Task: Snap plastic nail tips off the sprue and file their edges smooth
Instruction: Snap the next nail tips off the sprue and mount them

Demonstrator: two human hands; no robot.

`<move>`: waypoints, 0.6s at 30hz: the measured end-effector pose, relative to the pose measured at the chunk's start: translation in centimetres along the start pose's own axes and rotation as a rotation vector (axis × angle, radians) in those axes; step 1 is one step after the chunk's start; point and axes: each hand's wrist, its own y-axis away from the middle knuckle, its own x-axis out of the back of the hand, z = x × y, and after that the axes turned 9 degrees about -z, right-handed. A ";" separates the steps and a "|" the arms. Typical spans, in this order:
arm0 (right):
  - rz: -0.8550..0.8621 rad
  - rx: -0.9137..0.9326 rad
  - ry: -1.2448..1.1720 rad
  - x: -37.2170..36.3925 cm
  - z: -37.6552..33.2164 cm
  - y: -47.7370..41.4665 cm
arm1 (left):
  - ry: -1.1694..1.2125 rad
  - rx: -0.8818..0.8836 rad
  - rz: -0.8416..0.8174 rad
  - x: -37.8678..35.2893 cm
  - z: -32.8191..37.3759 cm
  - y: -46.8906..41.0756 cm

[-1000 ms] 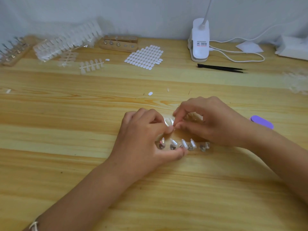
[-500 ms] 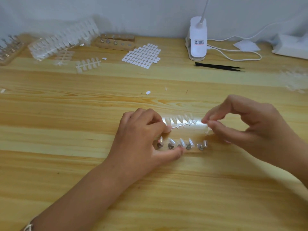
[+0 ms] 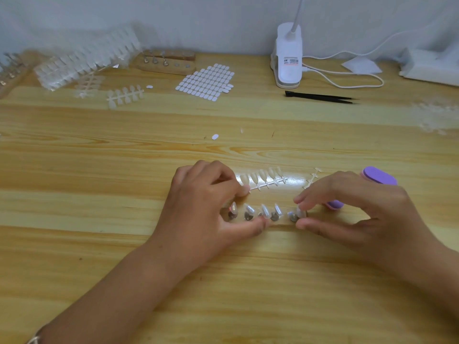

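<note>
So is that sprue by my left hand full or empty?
Half full: the sprue carries tips along its far side only; near-side stubs are bare.

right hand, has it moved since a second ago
Yes. The right hand has left the sprue and come toward the camera, down to the rightmost stand in the near row.

Soft, even, fairly bright light falls from above on the table (image 3: 99,244). A white glare patch sits on its varnish just beyond the gap between the left hand (image 3: 203,207) and the right hand (image 3: 360,212). Their shadows are faint and lie close under them. The centre is sharp. The stacked nail strips (image 3: 87,58) at far left and the pale heap (image 3: 432,117) at far right are smeared. The table's back edge bows.
</note>
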 end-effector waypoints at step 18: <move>0.004 0.092 0.109 -0.1 -0.5 -0.6 | 0.013 -0.015 0.011 0.0 -0.1 -0.1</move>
